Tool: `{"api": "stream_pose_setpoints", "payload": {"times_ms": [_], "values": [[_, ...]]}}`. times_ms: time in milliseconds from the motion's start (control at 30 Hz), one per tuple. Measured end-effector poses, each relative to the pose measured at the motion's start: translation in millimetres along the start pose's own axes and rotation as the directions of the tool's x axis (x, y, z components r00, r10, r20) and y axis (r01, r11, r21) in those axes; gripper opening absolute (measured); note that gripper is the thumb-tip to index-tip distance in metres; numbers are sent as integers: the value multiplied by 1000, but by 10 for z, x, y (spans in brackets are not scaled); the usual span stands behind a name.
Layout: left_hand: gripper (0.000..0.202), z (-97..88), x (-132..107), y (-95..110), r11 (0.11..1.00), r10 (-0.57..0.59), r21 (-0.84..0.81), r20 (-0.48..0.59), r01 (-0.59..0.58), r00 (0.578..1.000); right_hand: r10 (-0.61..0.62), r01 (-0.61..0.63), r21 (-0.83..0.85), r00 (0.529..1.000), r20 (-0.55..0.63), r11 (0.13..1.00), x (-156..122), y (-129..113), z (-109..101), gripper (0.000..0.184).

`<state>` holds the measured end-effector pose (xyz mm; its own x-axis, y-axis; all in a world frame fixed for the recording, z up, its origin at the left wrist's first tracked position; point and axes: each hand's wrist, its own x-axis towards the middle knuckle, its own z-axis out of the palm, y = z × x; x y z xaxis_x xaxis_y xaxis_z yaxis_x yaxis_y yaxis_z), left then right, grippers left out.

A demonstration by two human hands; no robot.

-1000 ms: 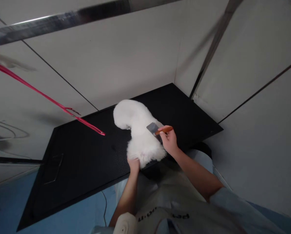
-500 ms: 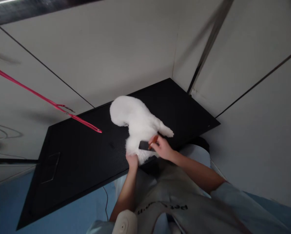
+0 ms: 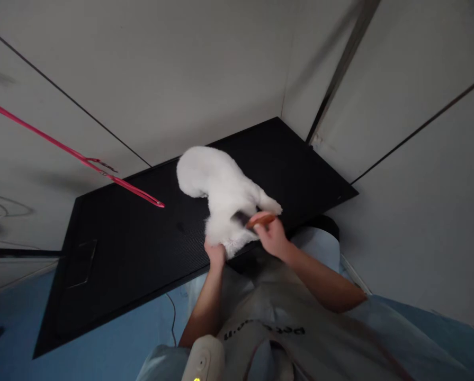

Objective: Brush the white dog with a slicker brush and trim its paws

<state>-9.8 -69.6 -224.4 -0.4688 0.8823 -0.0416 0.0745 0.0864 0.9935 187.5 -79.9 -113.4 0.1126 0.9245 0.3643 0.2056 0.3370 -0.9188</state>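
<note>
Two hands in use — bracing lower edge of white fluffy animal (image 3: 221, 180) with left hand (image 3: 215, 255), probably to steady it; fingers part-hidden, cannot tell how far closed. Pinching brush (image 3: 262, 219) by wooden handle in right hand (image 3: 274, 238), closed fingers, blurred head over coat, likely for light control. Animal mid-frame on black table (image 3: 137, 248) — clear of red strap (image 3: 136, 191), left.

At centre, the white furry body (image 3: 216, 177) looks soft and matt, tufted and rougher at its lower end; the brush handle (image 3: 264, 219) over it looks like smooth wood. The black counter (image 3: 141, 259) is matt, finely ribbed in its middle. At bottom centre, a dull cloth apron (image 3: 284, 301) meets a smooth, plastic-looking white device (image 3: 205, 354)
</note>
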Motion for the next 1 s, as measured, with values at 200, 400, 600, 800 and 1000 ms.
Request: {"api": "stream_pose_setpoints", "payload": {"times_ms": [200, 400, 600, 800, 1000], "values": [[18, 47, -52, 134, 999, -31, -42, -53, 29, 998, 42, -41, 7, 990, -135, 999, -77, 61, 44, 7], [10, 19, -68, 203, 998, -29, -53, 5, 30, 1000, 21, -21, -2, 978, 207, 1000, -184, 72, 102, 7], [21, -6, -63, 148, 997, -50, -60, 16, 50, 999, -83, 84, -32, 995, 52, 996, -275, 44, 138, 11], [33, -29, -59, 51, 990, -66, -128, -1, 65, 998, -55, 49, -44, 988, -143, 998, -228, -10, 97, 8], [28, -2, -17, 56, 995, -15, -92, 88, 23, 996, -90, 98, -23, 965, 246, 995, -257, -35, 105, 9]]}}
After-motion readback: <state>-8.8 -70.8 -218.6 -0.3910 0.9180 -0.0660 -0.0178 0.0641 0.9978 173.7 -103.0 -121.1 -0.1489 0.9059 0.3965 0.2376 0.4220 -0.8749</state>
